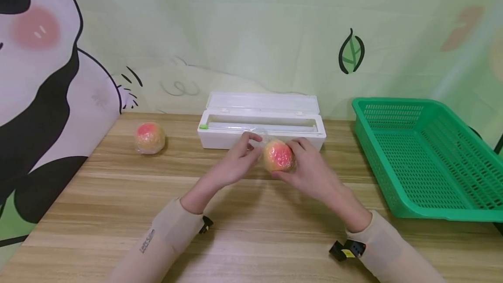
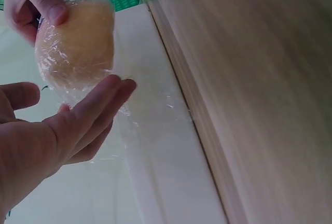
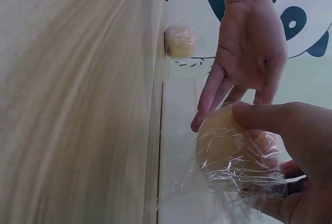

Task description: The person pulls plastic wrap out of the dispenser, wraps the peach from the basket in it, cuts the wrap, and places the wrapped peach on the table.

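Note:
A pink and yellow peach [image 1: 278, 156] in clear plastic wrap is held up in front of the white cling film dispenser [image 1: 224, 139]. My right hand [image 1: 314, 171] grips it, thumb on the near side and fingers round the far side. Loose film [image 3: 233, 180] bunches near that palm in the right wrist view. My left hand [image 1: 239, 160] is at the peach's left side. Its fingers [image 2: 98, 105] are extended, tips right at the wrapped surface in the left wrist view. A second wrapped peach [image 1: 150, 138] sits on the table at the left.
The dispenser's lid [image 1: 263, 103] stands raised at the back, with the film roll [image 1: 259, 127] showing inside. A green plastic basket [image 1: 377, 165] stands on the right of the wooden table [image 1: 251, 239]. Behind hangs a printed backdrop [image 1: 251, 34] with a panda.

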The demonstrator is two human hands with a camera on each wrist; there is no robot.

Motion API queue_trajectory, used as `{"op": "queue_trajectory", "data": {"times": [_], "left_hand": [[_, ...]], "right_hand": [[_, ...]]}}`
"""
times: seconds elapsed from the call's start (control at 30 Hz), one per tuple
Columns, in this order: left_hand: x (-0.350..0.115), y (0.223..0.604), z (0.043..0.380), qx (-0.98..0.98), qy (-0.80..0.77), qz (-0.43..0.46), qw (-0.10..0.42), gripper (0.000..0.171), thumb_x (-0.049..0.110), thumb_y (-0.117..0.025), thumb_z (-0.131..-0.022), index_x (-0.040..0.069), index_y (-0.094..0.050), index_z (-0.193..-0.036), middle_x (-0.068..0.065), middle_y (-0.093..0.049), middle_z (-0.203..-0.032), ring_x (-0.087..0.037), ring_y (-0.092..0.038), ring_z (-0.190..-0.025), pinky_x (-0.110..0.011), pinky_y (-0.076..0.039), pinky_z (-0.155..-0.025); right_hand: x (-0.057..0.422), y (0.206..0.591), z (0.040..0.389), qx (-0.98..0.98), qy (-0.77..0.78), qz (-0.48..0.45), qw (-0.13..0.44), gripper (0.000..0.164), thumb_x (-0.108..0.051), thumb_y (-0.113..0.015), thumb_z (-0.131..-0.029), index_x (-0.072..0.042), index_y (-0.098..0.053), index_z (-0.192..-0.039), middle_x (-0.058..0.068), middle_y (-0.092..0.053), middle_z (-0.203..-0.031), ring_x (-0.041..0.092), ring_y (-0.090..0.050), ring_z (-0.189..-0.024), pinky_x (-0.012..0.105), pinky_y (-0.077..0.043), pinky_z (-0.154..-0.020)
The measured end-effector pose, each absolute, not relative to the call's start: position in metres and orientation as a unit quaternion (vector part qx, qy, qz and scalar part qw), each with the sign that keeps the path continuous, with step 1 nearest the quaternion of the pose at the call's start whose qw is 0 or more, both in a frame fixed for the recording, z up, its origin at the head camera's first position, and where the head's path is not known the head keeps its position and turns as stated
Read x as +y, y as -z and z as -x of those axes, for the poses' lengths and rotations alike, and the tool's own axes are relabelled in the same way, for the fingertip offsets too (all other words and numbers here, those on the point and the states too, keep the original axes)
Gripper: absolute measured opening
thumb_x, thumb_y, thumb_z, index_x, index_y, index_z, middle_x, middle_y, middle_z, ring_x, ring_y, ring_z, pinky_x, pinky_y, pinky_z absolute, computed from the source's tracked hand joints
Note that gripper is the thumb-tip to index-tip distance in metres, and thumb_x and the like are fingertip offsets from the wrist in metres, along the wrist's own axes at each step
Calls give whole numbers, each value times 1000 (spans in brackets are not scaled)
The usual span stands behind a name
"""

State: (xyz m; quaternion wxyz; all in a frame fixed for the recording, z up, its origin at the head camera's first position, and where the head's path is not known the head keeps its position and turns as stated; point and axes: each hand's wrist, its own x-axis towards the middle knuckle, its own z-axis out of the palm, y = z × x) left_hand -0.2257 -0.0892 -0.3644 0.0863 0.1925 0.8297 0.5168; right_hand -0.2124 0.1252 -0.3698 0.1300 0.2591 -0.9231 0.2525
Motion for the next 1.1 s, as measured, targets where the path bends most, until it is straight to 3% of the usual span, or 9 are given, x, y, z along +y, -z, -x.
{"op": "queue_trajectory", "data": {"times": [0.2,0.6,1.1], "left_hand": [[-88,367,228,799,-573,-163,87,32,27,-41,-108,7,-37,-131,-17,-46,-109,-26,-58,-94,-39,-51,-83],[-86,368,232,748,-653,-101,51,28,23,-43,-107,4,-33,-125,-16,-38,-107,-23,-55,-88,-34,-54,-76],[-87,365,232,737,-671,-79,27,29,22,-44,-105,4,-37,-128,-14,-43,-123,-27,-54,-108,-32,-52,-80]], "right_hand": [[124,371,211,-910,-260,-286,148,75,-29,-92,-68,1,-56,-127,7,-52,-121,20,-53,-108,30,-46,-91],[123,370,208,-892,-236,-331,198,80,-24,-94,-66,3,-55,-130,10,-50,-126,23,-50,-114,30,-44,-95],[121,366,205,-869,-216,-379,234,85,-24,-95,-64,2,-53,-134,11,-46,-131,25,-46,-120,30,-40,-99]]}}
